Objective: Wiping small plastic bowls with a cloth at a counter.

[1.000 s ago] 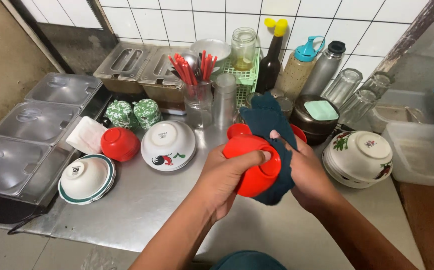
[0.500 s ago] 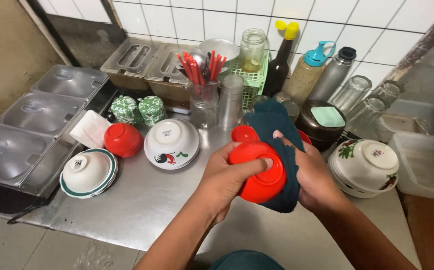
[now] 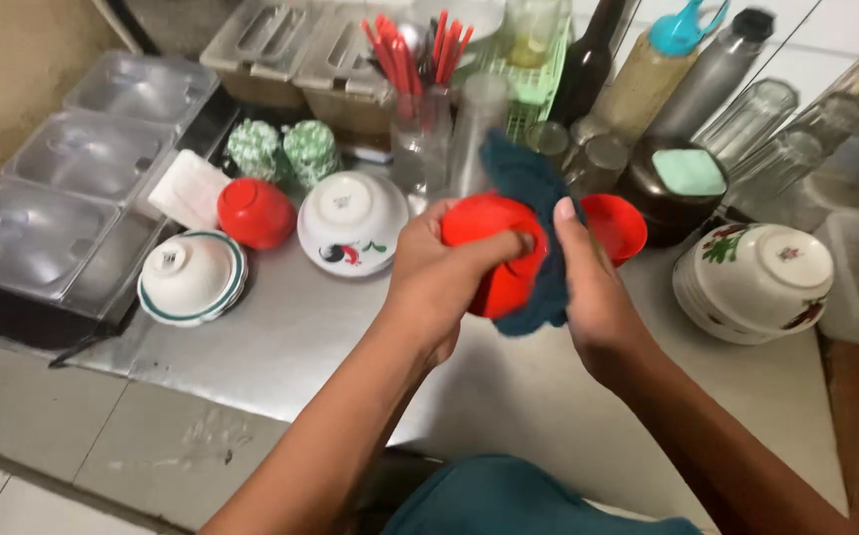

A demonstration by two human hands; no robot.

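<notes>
Your left hand [image 3: 439, 272] grips the red bowl [image 3: 489, 253], held up over the middle of the counter [image 3: 281, 337], fingers wrapped round its rim. Your right hand [image 3: 593, 287] clamps the dark teal cloth [image 3: 529, 198] against the bowl's far side; the cloth is draped up over the rim.

Progress, judging by layout: wipe on this bowl looks mid-way, since the cloth covers only one side. Upturned on the counter toward its left edge and looking finished: a small red bowl [image 3: 256, 213], a white bowl with a rooster print [image 3: 350, 223] and a green-rimmed white bowl [image 3: 192, 277]. Can't tell whether those are dry.

Likely left: a second red bowl [image 3: 618, 223] sits open side up just behind your right hand, and the floral bowl stack [image 3: 756, 282] sits near the right edge.
</notes>
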